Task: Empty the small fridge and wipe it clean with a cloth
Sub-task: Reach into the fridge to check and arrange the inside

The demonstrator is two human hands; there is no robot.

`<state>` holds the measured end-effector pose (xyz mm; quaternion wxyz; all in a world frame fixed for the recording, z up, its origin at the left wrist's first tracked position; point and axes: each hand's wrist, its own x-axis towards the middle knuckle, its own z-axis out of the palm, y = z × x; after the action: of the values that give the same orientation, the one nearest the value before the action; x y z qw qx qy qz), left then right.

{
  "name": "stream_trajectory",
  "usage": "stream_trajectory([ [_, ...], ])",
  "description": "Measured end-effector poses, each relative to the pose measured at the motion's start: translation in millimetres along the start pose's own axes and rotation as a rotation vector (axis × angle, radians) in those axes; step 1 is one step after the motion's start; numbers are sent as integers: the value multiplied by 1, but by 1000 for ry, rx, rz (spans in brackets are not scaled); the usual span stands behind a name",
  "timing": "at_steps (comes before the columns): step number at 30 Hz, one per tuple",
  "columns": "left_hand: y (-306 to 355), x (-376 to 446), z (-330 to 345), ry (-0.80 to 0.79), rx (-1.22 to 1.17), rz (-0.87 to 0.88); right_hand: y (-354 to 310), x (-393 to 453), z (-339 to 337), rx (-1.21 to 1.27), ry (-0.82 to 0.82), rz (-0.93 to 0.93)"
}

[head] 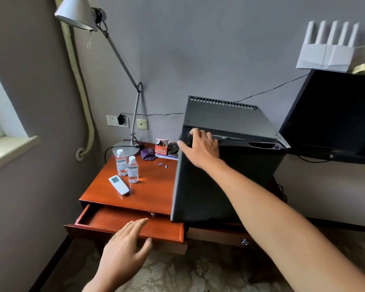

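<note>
The small black fridge stands on the reddish wooden desk, its door swung partly ajar. My right hand grips the door's top edge, fingers curled over it into the gap. My left hand hovers flat with straight fingers in front of the pulled-out drawer, holding nothing. Two clear water bottles stand on the desk left of the fridge. A crumpled purple cloth lies near the lamp base. The fridge's inside is hidden by the door.
A white remote lies beside the bottles. A desk lamp stands at the back left, next to a small red box. A black TV hangs right of the fridge, a white router above it. Patterned carpet lies below.
</note>
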<state>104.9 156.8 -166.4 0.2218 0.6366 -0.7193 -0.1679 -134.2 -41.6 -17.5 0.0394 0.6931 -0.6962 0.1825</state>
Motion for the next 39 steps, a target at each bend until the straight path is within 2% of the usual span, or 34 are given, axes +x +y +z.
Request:
stream_trajectory([
  [2,15,14,-5,27,-40,37,-1,-40,-13,-4,28,9],
  [4,33,30,-11,38,-179,59,10,-84,-31,24,27,15],
  [8,72,59,-10,-1,-334,154,57,-161,-79,96,-47,46],
  [13,145,75,25,-102,-228,314,132,-231,-136,-37,-362,186],
  [17,188,76,56,-161,-85,441,170,-260,-151,-153,-459,261],
  [20,202,77,70,-161,53,506,194,-273,-145,-295,-402,345],
  [24,203,78,77,-151,164,509,226,-283,-130,-477,-198,408],
  [27,197,80,80,-158,201,501,236,-278,-121,-470,-65,460],
  [29,191,84,81,-148,208,495,224,-267,-108,-422,-36,401],
  [33,161,107,73,-121,233,437,161,-216,-50,-252,-51,51],
  [36,145,114,68,-97,213,410,138,-181,-11,-174,-70,-14],
  [39,79,144,50,-32,233,298,82,-122,45,-113,-111,-103],
])
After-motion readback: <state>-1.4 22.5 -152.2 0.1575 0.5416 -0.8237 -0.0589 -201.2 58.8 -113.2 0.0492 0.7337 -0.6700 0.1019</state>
